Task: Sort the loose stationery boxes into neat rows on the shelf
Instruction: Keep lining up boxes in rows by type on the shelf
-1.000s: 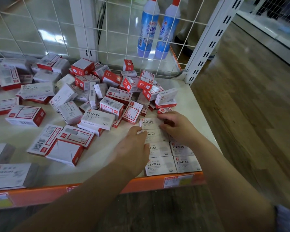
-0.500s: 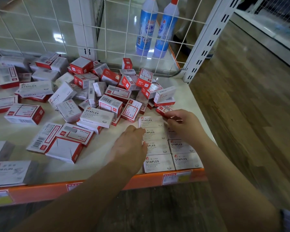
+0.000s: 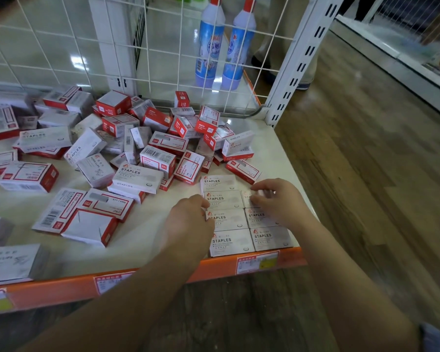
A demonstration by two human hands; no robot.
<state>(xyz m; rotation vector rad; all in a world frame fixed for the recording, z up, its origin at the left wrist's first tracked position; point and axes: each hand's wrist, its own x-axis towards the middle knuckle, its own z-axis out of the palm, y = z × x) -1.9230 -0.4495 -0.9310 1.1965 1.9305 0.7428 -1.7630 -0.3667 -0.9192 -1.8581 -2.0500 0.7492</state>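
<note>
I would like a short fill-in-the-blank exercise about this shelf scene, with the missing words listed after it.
1. The neat white cardboard staples boxes lie in ___ columns near the shelf's front edge.
2. The shelf's front strip is ___ in colour.
3. Behind the white wire grid stand ___ blue plastic bottles.
4. The right hand and left hand both touch boxes printed ___.

Missing words: two; orange; two; STAPLES

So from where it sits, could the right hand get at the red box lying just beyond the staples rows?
Probably yes. The right hand rests on the staples rows, and the red box lies flat just beyond its fingers with nothing on top or between them.
</note>
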